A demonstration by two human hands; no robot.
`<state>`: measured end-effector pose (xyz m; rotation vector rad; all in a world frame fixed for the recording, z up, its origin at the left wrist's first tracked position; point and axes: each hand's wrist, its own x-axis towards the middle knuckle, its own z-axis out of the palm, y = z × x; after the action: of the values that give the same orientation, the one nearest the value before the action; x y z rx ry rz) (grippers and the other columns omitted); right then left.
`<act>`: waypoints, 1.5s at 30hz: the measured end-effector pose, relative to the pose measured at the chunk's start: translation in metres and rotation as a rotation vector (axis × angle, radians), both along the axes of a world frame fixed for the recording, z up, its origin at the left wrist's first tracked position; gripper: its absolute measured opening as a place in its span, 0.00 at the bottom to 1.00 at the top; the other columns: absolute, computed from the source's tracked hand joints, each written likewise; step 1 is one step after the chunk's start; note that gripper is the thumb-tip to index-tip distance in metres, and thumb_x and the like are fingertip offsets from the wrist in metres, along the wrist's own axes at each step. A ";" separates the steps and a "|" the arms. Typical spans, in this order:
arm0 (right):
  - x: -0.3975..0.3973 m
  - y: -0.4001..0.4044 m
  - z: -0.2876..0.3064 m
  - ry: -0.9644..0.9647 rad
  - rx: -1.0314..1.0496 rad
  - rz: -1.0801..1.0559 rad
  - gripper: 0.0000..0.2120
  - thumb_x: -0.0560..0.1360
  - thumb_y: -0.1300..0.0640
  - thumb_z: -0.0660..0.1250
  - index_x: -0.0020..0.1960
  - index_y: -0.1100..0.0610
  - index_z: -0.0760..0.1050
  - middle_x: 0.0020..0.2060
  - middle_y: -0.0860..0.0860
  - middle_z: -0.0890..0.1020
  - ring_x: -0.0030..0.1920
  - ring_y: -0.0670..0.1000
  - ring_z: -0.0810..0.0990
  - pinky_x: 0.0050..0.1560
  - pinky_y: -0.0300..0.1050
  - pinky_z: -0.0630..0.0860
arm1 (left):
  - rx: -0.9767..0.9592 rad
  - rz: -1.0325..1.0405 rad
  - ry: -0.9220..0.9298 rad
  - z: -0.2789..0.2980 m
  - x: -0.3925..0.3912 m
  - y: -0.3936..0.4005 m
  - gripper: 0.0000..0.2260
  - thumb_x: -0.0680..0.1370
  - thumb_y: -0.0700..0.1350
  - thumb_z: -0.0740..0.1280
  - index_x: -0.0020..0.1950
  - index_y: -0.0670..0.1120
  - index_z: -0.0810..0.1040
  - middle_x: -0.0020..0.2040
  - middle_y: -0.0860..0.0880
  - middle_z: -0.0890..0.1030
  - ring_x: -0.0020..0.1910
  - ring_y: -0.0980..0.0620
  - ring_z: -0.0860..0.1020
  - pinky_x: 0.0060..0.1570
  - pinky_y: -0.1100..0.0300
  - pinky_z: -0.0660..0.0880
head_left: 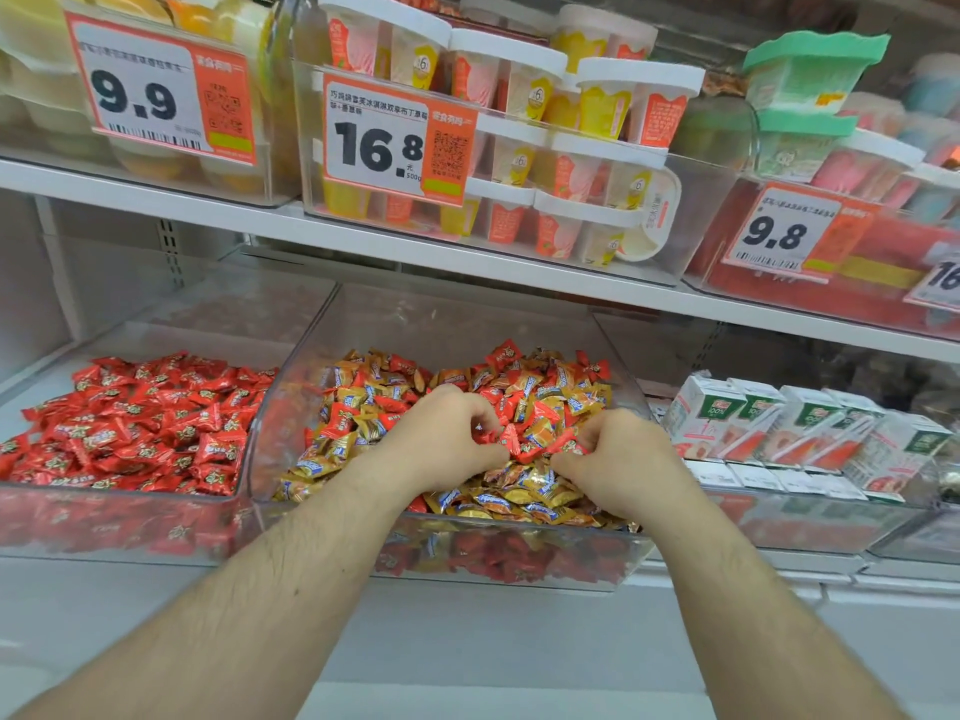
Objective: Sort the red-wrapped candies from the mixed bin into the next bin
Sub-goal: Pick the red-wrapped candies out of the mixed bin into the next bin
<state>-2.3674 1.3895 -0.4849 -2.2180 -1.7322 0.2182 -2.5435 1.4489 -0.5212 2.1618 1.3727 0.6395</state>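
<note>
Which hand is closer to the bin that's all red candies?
Left. The left hand is in the mixed bin, on the side toward the red bin. The right hand is further right in it, toward the cartons.

A shop shelving unit is seen, lit evenly and brightly. A white upper shelf (363,241) is crossed from left to right, sloping down to the right. On it, clear plastic bins are set with stacked white-lidded dessert cups (524,142) and green-lidded tubs (810,65). Orange-and-white price tags reading 9.9 (156,90), 16.8 (389,142) and 9.8 (779,231) are fixed to the bin fronts. Below, at the right, small juice cartons (810,428) are lined up. A pale back panel (104,272) with a slotted upright is seen at the left.
</note>
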 end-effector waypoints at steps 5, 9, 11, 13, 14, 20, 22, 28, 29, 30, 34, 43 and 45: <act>0.005 -0.001 0.004 0.486 0.341 -0.048 0.15 0.67 0.56 0.76 0.35 0.59 0.69 0.25 0.49 0.68 0.25 0.48 0.64 0.27 0.41 0.60 | 0.025 0.126 -0.121 0.008 -0.017 -0.001 0.08 0.79 0.50 0.66 0.41 0.51 0.74 0.42 0.55 0.79 0.36 0.54 0.76 0.31 0.63 0.68; 0.004 0.001 0.005 0.895 0.355 -0.042 0.14 0.69 0.63 0.75 0.40 0.57 0.69 0.28 0.57 0.71 0.24 0.49 0.63 0.26 0.41 0.60 | 0.021 0.207 -0.196 0.013 -0.032 0.004 0.10 0.82 0.50 0.61 0.43 0.49 0.70 0.42 0.53 0.80 0.31 0.55 0.73 0.29 0.60 0.68; 0.003 0.003 0.006 0.920 0.336 -0.055 0.09 0.72 0.64 0.72 0.45 0.58 0.71 0.33 0.59 0.78 0.25 0.49 0.67 0.26 0.42 0.63 | -0.005 0.223 -0.238 0.012 -0.035 0.008 0.09 0.83 0.49 0.58 0.44 0.48 0.69 0.43 0.51 0.82 0.25 0.56 0.69 0.27 0.59 0.68; 0.001 0.008 0.006 0.916 0.320 -0.045 0.06 0.75 0.64 0.66 0.50 0.55 0.75 0.34 0.56 0.81 0.26 0.49 0.70 0.27 0.42 0.65 | -0.021 0.228 -0.201 0.012 -0.035 0.010 0.09 0.84 0.48 0.56 0.46 0.48 0.69 0.43 0.48 0.82 0.26 0.56 0.70 0.27 0.59 0.67; 0.001 0.011 0.005 0.889 0.311 -0.040 0.07 0.76 0.64 0.64 0.50 0.53 0.75 0.32 0.54 0.80 0.26 0.50 0.70 0.28 0.42 0.65 | -0.027 0.216 -0.170 0.012 -0.034 0.010 0.09 0.84 0.48 0.54 0.46 0.49 0.69 0.42 0.48 0.82 0.29 0.55 0.72 0.28 0.57 0.69; 0.003 0.031 -0.012 0.507 0.253 -0.021 0.10 0.75 0.57 0.67 0.44 0.66 0.75 0.28 0.53 0.70 0.29 0.52 0.65 0.33 0.48 0.64 | -0.036 0.085 0.165 0.011 -0.017 0.011 0.09 0.75 0.61 0.68 0.51 0.58 0.77 0.56 0.55 0.79 0.49 0.52 0.78 0.45 0.57 0.74; 0.001 0.037 -0.015 0.428 0.245 -0.019 0.12 0.75 0.55 0.67 0.47 0.65 0.76 0.30 0.53 0.73 0.30 0.53 0.69 0.34 0.47 0.67 | -0.056 0.039 0.244 0.011 -0.013 0.011 0.14 0.74 0.59 0.70 0.59 0.59 0.78 0.62 0.53 0.78 0.58 0.51 0.75 0.52 0.57 0.75; -0.002 0.042 -0.016 0.344 0.162 -0.024 0.15 0.76 0.49 0.69 0.57 0.59 0.80 0.39 0.50 0.77 0.37 0.52 0.74 0.33 0.40 0.67 | -0.025 0.059 0.271 0.008 -0.010 0.014 0.11 0.75 0.54 0.71 0.56 0.53 0.79 0.61 0.51 0.79 0.47 0.51 0.75 0.45 0.57 0.73; -0.001 0.041 -0.016 0.340 0.165 -0.034 0.10 0.75 0.51 0.69 0.48 0.59 0.79 0.33 0.50 0.75 0.33 0.52 0.71 0.30 0.41 0.64 | -0.019 0.062 0.270 0.007 -0.011 0.014 0.11 0.75 0.54 0.71 0.55 0.53 0.79 0.60 0.51 0.79 0.40 0.53 0.72 0.42 0.58 0.71; 0.000 0.039 -0.016 0.353 0.185 -0.043 0.09 0.74 0.54 0.70 0.40 0.57 0.75 0.29 0.49 0.73 0.30 0.52 0.70 0.30 0.41 0.63 | -0.008 0.066 0.268 0.006 -0.012 0.014 0.10 0.76 0.54 0.71 0.54 0.53 0.79 0.59 0.52 0.79 0.35 0.55 0.70 0.40 0.59 0.69; 0.002 0.029 -0.012 0.568 0.303 -0.066 0.12 0.71 0.59 0.70 0.32 0.63 0.72 0.24 0.52 0.70 0.28 0.52 0.65 0.32 0.47 0.63 | 0.013 0.110 0.164 0.005 -0.016 0.009 0.04 0.75 0.53 0.71 0.45 0.55 0.79 0.58 0.55 0.80 0.35 0.54 0.73 0.40 0.59 0.72; -0.007 0.005 0.003 1.208 0.353 -0.087 0.08 0.74 0.61 0.70 0.40 0.57 0.73 0.25 0.49 0.68 0.25 0.49 0.64 0.25 0.41 0.60 | -0.067 0.225 -0.377 0.018 -0.030 -0.005 0.07 0.75 0.48 0.71 0.38 0.51 0.83 0.39 0.61 0.79 0.31 0.61 0.74 0.33 0.63 0.70; -0.013 0.004 0.005 1.286 0.282 -0.063 0.11 0.75 0.61 0.70 0.39 0.56 0.69 0.25 0.51 0.67 0.25 0.49 0.64 0.27 0.42 0.59 | -0.130 0.251 -0.552 0.026 -0.036 -0.011 0.09 0.75 0.47 0.70 0.36 0.48 0.81 0.30 0.58 0.76 0.27 0.61 0.70 0.29 0.64 0.65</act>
<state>-2.3801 1.3936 -0.4799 -1.3141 -0.8638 1.0232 -2.5796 1.4382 -0.4953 1.5555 1.3316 1.1096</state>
